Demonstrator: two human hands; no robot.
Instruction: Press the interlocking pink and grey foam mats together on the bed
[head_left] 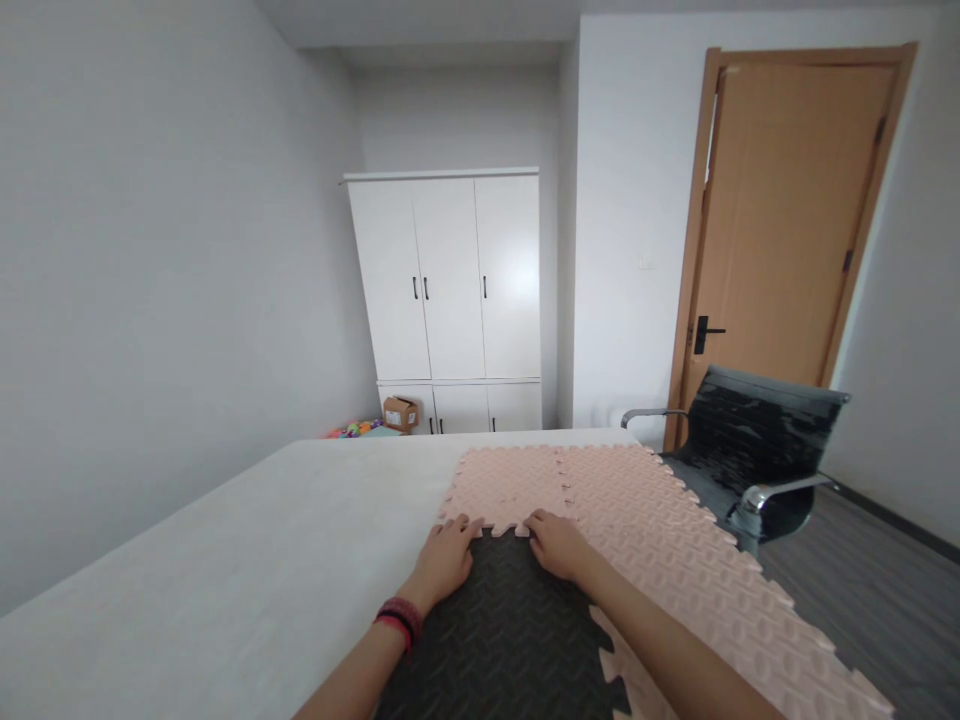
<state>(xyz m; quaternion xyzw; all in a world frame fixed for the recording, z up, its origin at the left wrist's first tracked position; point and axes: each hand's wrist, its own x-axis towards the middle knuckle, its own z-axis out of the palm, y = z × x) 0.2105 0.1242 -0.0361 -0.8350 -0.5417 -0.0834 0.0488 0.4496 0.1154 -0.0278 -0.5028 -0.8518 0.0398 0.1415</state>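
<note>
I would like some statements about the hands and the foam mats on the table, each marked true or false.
1. Both hands press on the dark foam mat near its far edge. True; the left hand and right hand lie flat there.
2. The dark mat lies apart from the pink mats. False; its far edge meets the toothed edge of a pink mat.
3. The left wrist wears a red and black band. True.
4. The wooden door stands wide open. False; it is shut.
5. An office chair stands to the right of the table. True.
6. The white cabinet has its doors open. False; all are closed.
</note>
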